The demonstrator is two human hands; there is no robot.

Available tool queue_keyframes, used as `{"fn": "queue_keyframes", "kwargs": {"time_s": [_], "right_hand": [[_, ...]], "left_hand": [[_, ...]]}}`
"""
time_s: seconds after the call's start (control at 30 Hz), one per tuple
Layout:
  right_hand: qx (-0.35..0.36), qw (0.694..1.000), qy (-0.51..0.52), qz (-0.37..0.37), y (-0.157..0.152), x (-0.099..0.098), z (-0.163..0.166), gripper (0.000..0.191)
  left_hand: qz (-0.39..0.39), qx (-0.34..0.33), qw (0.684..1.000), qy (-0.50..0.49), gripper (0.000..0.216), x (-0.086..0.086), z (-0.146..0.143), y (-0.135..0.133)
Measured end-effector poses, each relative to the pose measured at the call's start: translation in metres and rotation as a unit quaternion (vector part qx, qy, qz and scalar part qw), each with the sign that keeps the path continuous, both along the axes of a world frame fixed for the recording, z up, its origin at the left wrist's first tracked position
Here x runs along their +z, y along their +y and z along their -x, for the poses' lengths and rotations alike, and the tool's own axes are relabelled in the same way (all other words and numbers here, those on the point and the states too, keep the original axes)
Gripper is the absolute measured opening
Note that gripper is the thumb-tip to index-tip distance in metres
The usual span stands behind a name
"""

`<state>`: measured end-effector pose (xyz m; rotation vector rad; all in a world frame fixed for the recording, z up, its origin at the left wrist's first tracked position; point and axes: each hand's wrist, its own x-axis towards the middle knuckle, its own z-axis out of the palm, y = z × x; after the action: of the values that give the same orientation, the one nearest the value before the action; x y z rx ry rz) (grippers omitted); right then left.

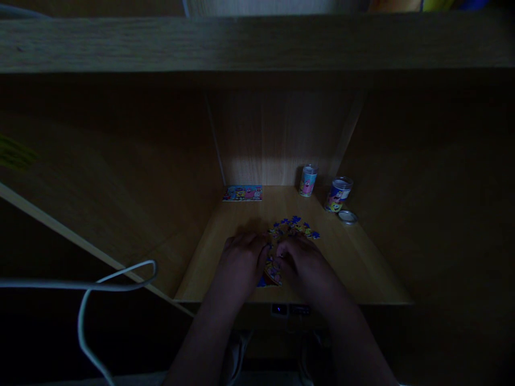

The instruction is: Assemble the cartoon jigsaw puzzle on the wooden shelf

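Loose jigsaw puzzle pieces [295,220], blue and yellow, lie spread on the wooden shelf board just beyond my hands. My left hand [244,254] is closed, thumb and fingers pinched around a small dark puzzle piece [269,245]. Facing it, my right hand [302,261] is curled in a pinch, with a small piece partly showing at its fingertips. Between and below the hands lies a joined section of puzzle [272,272], coloured and partly covered by them. The dim light hides the fingertips' details.
A printed picture strip [242,193] lies at the back left. Two cartoon-printed cans, one nearer the back [308,180] and one at right [338,194], stand beside a round metal lid [347,216]. Side panels enclose the board [362,268]. A white cable [120,287] loops at left.
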<state>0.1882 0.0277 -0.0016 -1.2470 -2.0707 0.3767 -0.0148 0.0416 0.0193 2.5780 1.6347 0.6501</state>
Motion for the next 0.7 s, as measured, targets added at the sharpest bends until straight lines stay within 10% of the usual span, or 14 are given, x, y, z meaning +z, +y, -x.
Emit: {"fn": "queue_keyframes", "kwargs": {"time_s": [0.27,0.7], "right_hand": [[-0.062,0.996,-0.048,-0.041,0.005,-0.005,-0.002,0.009],[0.048,0.997,-0.059,-0.022,-0.003,0.008,0.0,0.017]], "left_hand": [[-0.003,-0.005,1.0,-0.002,0.021,-0.004,0.002,0.002],[0.012,-0.005,1.0,0.016,0.043,-0.003,0.002,0.002]]}}
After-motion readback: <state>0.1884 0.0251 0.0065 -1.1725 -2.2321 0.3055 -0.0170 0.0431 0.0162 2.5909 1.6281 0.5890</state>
